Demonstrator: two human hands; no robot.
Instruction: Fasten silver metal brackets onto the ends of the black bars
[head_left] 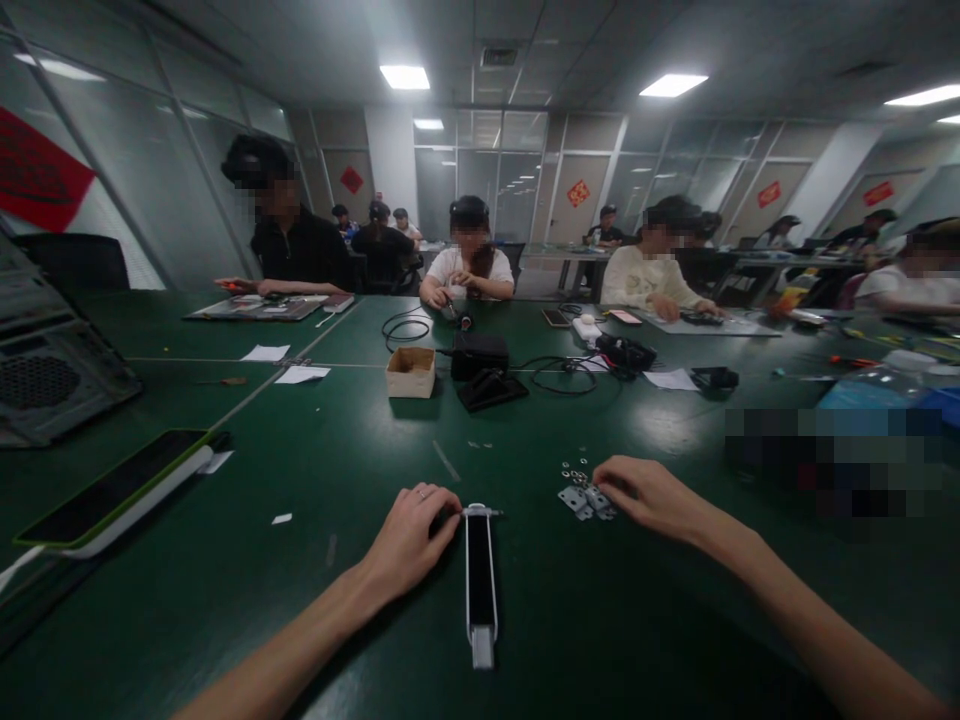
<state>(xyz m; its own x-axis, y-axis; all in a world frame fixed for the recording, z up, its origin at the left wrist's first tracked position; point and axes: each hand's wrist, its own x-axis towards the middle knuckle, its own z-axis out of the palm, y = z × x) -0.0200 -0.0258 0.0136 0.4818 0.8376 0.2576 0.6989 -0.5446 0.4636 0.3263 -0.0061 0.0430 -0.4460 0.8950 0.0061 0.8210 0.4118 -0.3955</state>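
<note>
In front of me a long narrow device with a white frame and a black face lies lengthwise on the green table. A thin metal crosspiece runs across its far end. My left hand is closed, its fingertips pinching the left end of that crosspiece. To the right lies a small pile of flat grey metal brackets with holes. Several small metal rings lie just behind them. My right hand is closed over the right side of the pile, fingertips together; whatever they grip is hidden.
Ahead stands a small open box beside a black case and black cables. At left are a green-edged black panel and a computer case. Several people sit at the tables beyond. A clear plastic container stands at right.
</note>
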